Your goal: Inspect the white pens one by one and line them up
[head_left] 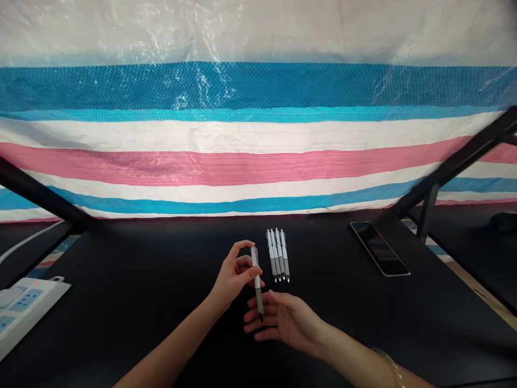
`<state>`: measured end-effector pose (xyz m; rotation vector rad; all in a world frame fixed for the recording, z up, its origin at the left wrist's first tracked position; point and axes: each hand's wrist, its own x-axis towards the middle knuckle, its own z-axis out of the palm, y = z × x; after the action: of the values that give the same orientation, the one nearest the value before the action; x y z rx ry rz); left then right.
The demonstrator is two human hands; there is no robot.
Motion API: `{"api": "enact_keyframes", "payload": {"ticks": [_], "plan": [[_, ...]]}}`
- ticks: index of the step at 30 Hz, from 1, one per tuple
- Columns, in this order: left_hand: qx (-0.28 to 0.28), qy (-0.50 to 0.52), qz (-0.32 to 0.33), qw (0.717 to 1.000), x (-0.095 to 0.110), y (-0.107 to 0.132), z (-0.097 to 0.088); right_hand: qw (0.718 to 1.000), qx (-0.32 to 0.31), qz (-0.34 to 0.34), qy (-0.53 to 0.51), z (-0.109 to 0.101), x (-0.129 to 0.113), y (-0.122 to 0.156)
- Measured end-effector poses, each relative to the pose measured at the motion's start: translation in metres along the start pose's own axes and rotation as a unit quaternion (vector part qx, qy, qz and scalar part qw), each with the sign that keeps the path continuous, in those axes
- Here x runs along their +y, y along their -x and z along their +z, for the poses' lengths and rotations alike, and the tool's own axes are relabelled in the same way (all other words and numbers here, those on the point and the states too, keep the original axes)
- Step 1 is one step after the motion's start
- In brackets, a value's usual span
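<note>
My left hand grips a white pen with a grey grip section, thumb across its barrel and a finger near its top end. The pen's dark tip points down toward me. Just below and to the right, my right hand lies with its fingers apart, behind and around the pen's lower end; whether they touch it I cannot tell. Several matching white and grey pens lie side by side in a row beyond my right hand, tips toward me.
A phone with a dark screen lies at the right on the black table. At the left edge sits a white power strip with a red light. A striped plastic sheet hangs behind, between black metal bars.
</note>
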<state>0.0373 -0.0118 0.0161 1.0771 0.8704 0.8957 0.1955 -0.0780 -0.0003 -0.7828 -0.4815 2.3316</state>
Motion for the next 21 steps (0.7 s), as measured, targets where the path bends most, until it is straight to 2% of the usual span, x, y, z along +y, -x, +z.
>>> {"api": "enact_keyframes", "payload": {"ticks": [21], "plan": [[0.039, 0.001, 0.0, 0.999, 0.0003, -0.0007, -0.0023, 1.0, -0.005, -0.001, -0.011, -0.002, 0.0022, -0.0006]]}}
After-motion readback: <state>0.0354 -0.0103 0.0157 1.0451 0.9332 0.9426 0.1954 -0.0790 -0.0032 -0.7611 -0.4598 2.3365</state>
